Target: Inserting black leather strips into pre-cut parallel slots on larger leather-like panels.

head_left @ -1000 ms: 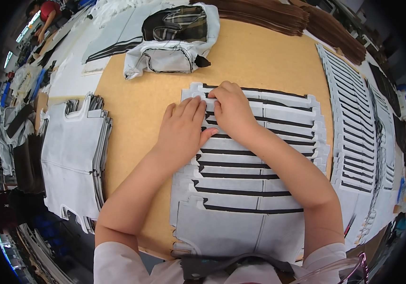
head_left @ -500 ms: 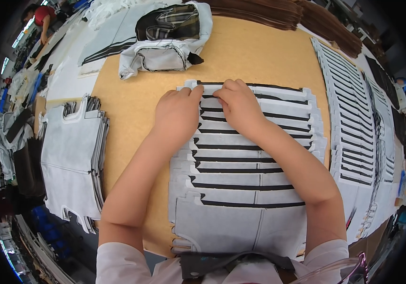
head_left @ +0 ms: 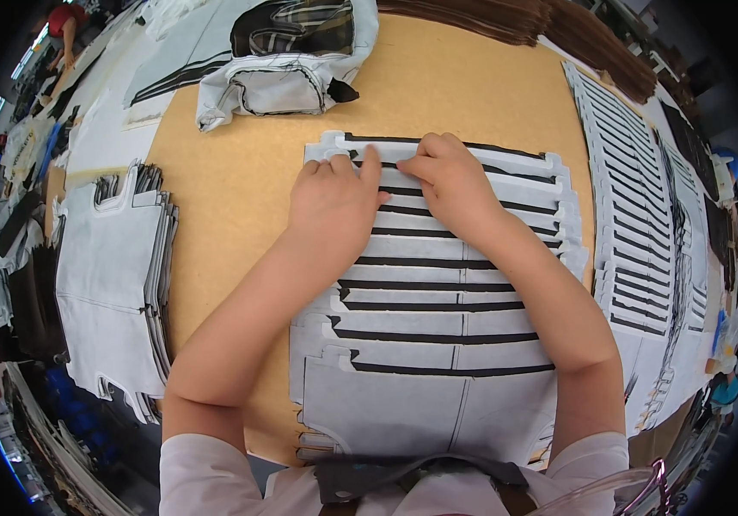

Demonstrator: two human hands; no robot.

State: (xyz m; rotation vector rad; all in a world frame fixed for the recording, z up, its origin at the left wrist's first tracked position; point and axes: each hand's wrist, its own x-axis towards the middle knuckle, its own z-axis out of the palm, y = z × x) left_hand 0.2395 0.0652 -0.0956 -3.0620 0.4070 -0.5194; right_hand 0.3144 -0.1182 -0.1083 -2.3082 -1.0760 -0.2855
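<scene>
Your left hand [head_left: 334, 206], fingers apart, rests on overlapping grey-white fabric panels with black edge strips [head_left: 420, 295], centre-near on the tan worktop [head_left: 223, 258]. Your right hand's [head_left: 450, 181] fingertips bunch there, grip unclear; uneven tugging could skew the rows.

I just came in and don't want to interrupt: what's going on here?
A person's bare left hand rests on the upper left of overlapping pale grey, black-striped panels; the right hand touches them just beside it. They lie on a tan tabletop, between a stack of pale grey notched panels and, on the right, a second pale, black-striped row.
</scene>
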